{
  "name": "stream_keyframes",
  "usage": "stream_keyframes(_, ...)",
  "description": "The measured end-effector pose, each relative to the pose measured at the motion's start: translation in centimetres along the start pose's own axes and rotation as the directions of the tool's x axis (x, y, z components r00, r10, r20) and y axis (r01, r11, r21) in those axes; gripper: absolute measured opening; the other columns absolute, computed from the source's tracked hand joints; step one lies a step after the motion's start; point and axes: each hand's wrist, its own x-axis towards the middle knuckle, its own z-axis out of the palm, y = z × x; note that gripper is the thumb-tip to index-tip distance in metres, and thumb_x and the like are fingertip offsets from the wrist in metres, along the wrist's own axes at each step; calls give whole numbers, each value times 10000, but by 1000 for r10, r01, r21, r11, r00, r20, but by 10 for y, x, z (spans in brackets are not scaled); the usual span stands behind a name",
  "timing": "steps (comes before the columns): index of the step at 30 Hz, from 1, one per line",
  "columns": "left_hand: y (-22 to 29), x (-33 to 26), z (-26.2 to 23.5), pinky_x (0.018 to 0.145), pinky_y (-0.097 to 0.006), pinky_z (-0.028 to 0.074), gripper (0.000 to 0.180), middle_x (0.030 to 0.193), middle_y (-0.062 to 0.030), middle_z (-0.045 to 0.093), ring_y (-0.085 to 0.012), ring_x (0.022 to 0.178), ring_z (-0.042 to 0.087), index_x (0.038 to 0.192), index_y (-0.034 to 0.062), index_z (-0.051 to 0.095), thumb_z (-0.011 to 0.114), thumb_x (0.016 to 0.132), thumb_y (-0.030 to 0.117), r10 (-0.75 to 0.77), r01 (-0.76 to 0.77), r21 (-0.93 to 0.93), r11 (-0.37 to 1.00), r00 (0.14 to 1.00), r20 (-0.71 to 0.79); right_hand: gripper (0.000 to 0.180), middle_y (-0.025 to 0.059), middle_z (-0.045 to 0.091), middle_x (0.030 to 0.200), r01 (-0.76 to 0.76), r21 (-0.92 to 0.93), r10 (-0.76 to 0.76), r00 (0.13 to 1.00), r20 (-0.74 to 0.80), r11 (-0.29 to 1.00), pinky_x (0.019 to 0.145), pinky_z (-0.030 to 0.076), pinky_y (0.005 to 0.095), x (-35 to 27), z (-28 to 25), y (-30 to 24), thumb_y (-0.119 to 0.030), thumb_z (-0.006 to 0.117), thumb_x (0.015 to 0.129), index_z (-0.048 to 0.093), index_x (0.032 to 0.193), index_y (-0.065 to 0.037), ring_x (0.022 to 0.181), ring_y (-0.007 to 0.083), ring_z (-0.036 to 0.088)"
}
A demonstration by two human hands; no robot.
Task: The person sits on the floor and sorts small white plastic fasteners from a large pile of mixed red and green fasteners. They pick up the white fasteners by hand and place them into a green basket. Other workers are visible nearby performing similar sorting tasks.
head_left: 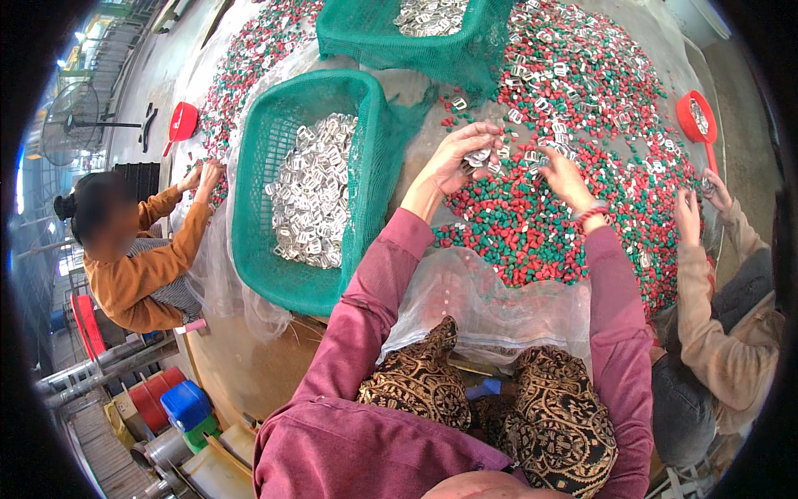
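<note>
The person's left hand (455, 158) is curling closed around several metal buckles (478, 157); the right hand (568, 181) is hovering well apart from it, low over the red and green pebbles (509, 237), its fingers bending, though whether they are pinching anything cannot be told. The sorting is apparently partway along: to the left of the left hand, a green basket (239, 208) is holding a large heap of picked buckles (312, 195), while beyond both hands many loose buckles (559, 127) are lying among the pebbles, waiting to be picked out. The basket's near wall is limiting the left hand's sideways travel, and a co-worker's hands (687, 218) are bounding the right hand's side. Between hands and lap, a plastic sheet (532, 312) is edging the pile. Space is opening above the pebbles, ahead of both hands.
</note>
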Motion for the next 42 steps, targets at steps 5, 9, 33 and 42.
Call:
stream_keyframes(5, -45, 37, -55, 598, -407, 517, 284, 795, -178, 624, -306, 725, 643, 1035, -47, 564, 573, 830, 149, 299, -32, 993, -113, 952, 65, 202, 209, 552, 951, 59, -361, -34, 997, 76, 931, 695, 476, 452, -11, 25, 2, 11, 518, 763, 521, 965, -1, 879, 371, 581)
stream_keyframes(9, -83, 36, -44, 694, -438, 533, 215, 966, -263, 550, -397, 812, 623, 942, -84, 491, 548, 757, 7, 260, 151, 896, -417, 965, -41, 71, 218, 557, 880, -4, -302, 13, 1000, 26, 953, 641, 476, 446, -44, 32, 10, -37, 522, 801, 552, 846, 8, 741, 383, 581)
stream_keyframes(33, -102, -34, 15, 608, -543, 547, 378, 1057, -145, 601, -354, 828, 637, 1160, 109, 491, 472, 816, 265, -260, 362, -528, 768, 930, 258, 108, 37, 522, 818, -91, 933, 277, 961, -10, 349, 358, 395, 175, -78, -40, -117, -117, 508, 905, 514, 981, -41, 619, 82, 526)
stream_keyframes(42, -81, -46, 23, 600, -415, 536, 399, 854, -135, 653, -304, 747, 644, 986, 39, 599, 478, 867, 400, -211, 195, -686, 701, 976, 62, 297, 134, 559, 1102, 338, -91, -350, 901, -257, 937, 961, 354, 420, -71, -51, -154, -99, 520, 837, 563, 1111, 4, 1068, 332, 494)
